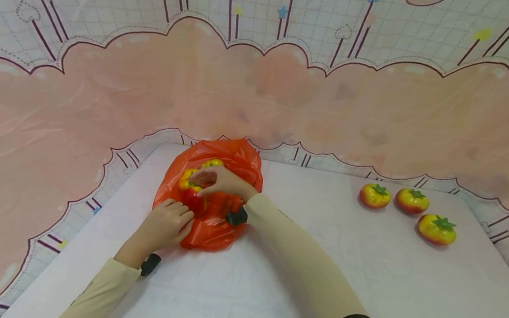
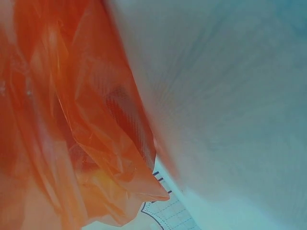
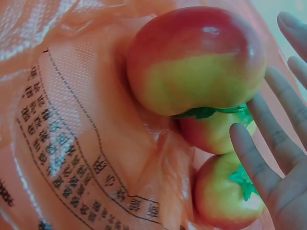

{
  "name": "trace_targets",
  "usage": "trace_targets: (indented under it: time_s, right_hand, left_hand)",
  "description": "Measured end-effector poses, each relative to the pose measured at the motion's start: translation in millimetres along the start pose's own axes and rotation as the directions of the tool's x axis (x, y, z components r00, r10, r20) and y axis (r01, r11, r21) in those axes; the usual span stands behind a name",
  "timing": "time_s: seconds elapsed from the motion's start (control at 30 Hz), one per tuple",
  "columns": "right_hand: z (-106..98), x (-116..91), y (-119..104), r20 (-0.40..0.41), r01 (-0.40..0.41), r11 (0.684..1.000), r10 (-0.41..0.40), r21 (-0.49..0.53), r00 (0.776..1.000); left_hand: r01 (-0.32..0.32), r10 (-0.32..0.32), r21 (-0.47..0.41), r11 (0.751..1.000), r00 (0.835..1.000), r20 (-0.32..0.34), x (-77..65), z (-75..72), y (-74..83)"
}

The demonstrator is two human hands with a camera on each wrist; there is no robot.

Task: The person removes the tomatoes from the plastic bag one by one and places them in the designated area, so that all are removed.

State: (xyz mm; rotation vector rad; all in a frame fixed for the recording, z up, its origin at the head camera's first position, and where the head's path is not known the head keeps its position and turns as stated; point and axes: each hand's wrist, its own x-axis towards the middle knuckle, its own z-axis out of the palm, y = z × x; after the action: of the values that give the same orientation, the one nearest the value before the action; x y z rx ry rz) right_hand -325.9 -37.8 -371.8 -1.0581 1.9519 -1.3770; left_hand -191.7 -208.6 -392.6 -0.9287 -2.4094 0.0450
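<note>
Right grip [image 1: 224,181] is held apart at bagged fruits' [image 1: 185,179] right side; orange bag [image 1: 242,154], near bench's [image 1: 320,232] far-left corner, is clamped by left grip [image 1: 165,225]. Loose fruits [image 1: 412,201] are placed toward far-right corner, nearer right grip.

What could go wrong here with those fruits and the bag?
The orange bag looks thin and crumpled, so its mouth might sag if the left hand at its edge slips. The bagged fruits are rounded and bunched together, so the right hand, reaching over them, could nudge one loose. The three loose fruits sit near the far edge of the white table, so a bump might roll one off.
</note>
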Motion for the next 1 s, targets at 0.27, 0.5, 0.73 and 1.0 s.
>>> trace_targets:
  time_s: [0.27, 0.5, 0.73, 1.0]
  right_hand:
    - [4, -1, 4, -0.031, -0.063, 0.998, 0.063, -0.026, 0.998]
    - [1, -1, 6, -0.032, -0.042, 0.994, 0.038, -0.106, 0.999]
    - [-6, -5, 11, -0.019, -0.039, 0.993, 0.037, -0.116, 0.999]
    - [-14, -10, 17, -0.023, -0.088, 0.984, 0.086, -0.152, 0.996]
  left_hand:
    - [0.005, -0.005, 0.002, 1.000, 1.000, 0.007, 0.4, -1.1, 0.2]
    - [0.012, -0.012, 0.002, 1.000, 1.000, 0.011, 0.3, -1.3, 0.7]
    - [0.005, -0.005, 0.006, 1.000, 1.000, -0.001, -0.7, 0.9, -0.5]
    - [0.003, -0.003, 0.014, 1.000, 1.000, -0.006, -0.8, 0.6, -0.5]
